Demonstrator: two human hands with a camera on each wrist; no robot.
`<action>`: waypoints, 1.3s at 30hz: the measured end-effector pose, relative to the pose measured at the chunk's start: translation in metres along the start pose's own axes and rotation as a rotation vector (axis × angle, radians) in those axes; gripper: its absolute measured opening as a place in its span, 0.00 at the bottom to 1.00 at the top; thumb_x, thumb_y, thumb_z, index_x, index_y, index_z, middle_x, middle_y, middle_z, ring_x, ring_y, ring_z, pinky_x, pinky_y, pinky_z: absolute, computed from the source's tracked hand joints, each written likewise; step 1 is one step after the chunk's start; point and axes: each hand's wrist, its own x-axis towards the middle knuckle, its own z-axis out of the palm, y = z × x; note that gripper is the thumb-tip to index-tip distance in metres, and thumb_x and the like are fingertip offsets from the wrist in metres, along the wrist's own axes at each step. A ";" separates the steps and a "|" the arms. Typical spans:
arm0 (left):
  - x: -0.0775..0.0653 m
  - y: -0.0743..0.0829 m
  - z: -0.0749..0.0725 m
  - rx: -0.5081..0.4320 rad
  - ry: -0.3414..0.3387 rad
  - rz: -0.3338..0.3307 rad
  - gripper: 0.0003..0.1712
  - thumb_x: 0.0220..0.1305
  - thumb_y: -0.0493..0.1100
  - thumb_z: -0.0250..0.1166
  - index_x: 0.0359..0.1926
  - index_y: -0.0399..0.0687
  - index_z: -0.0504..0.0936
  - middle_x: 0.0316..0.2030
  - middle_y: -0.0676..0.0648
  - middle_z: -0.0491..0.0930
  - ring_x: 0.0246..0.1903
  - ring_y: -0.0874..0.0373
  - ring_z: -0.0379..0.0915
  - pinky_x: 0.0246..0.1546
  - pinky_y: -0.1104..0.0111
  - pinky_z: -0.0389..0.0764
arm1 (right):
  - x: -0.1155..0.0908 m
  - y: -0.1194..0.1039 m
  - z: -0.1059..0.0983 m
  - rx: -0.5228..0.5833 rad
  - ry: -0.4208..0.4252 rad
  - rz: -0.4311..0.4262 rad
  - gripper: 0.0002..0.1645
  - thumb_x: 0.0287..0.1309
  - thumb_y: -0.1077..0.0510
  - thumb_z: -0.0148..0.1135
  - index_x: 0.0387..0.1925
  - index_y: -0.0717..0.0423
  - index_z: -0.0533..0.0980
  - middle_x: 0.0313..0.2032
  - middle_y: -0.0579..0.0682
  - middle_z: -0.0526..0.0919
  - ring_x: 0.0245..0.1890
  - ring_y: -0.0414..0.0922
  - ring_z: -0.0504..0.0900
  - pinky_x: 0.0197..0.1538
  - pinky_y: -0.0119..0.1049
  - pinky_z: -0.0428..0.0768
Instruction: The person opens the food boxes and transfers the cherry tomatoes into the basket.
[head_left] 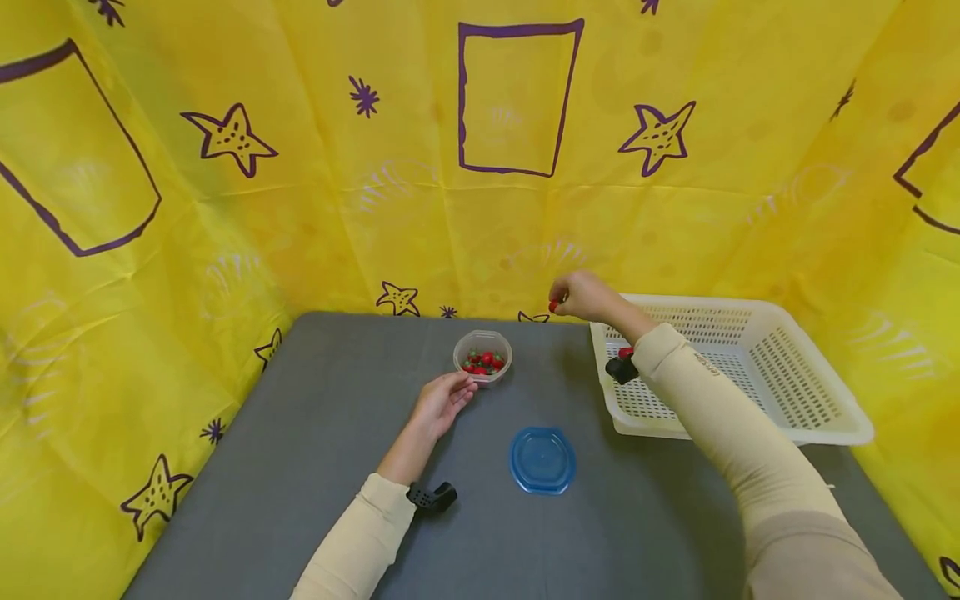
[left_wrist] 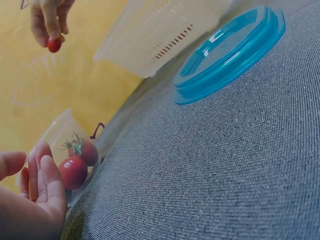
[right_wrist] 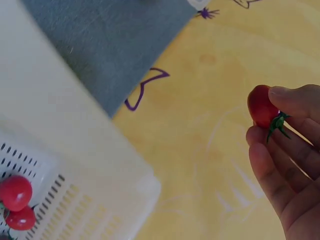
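Note:
My right hand [head_left: 587, 296] pinches a red cherry tomato [right_wrist: 262, 105] between thumb and fingers, raised near the left end of the white basket. A green stem hangs from this tomato in the right wrist view. My left hand [head_left: 442, 402] is at the near side of a small clear plastic container [head_left: 483, 340], its fingers fairly straight against the wall. Several red cherry tomatoes [head_left: 483, 362] with green stems lie inside that container. More tomatoes [right_wrist: 16, 192] lie in the white basket [head_left: 795, 429], partly hidden by my right forearm in the head view.
A blue lid [head_left: 543, 461] lies flat on the grey tabletop [head_left: 300, 467], nearer to me than the container. Yellow cloth [head_left: 510, 233] with purple drawings hangs behind the table and along both sides. Black wrist devices [head_left: 433, 497] are strapped to both wrists.

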 end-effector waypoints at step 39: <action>0.000 -0.001 -0.002 -0.002 -0.012 -0.003 0.03 0.68 0.36 0.58 0.37 0.40 0.76 0.24 0.53 0.82 0.27 0.62 0.81 0.35 0.73 0.81 | -0.054 0.087 -0.022 0.072 0.025 0.263 0.13 0.56 0.62 0.66 0.41 0.68 0.80 0.39 0.64 0.85 0.38 0.55 0.79 0.45 0.49 0.77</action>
